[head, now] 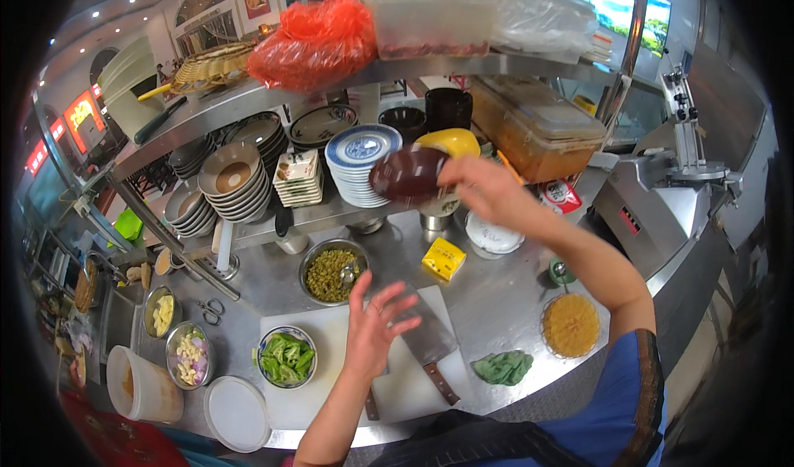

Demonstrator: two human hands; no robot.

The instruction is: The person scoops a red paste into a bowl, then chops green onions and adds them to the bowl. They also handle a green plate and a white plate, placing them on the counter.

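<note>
My right hand (474,185) grips the rim of a dark red-brown bowl (409,172), slightly blurred, in front of the stack of blue-rimmed plates (366,157) on the shelf. Fingers spread and holding nothing, my left hand (378,330) is raised over the white cutting board (329,399). On the board lie a cleaver (434,343) with a brown riveted handle and a second knife, partly hidden by my left arm. A bowl of sliced green peppers (286,356) stands on the board's left part. Behind the board is a steel bowl of chopped green vegetable (332,274) with a spoon.
Steel bowls of garlic and onion pieces (189,355) and yellow slices (162,315), scissors (212,310) and a white lid (237,412) lie left. Leafy greens (504,368) and a basket (570,325) are right. The steel shelf (310,219) overhangs the counter; a slicer (657,194) stands beyond. Another person's red sleeve (111,430) shows lower left.
</note>
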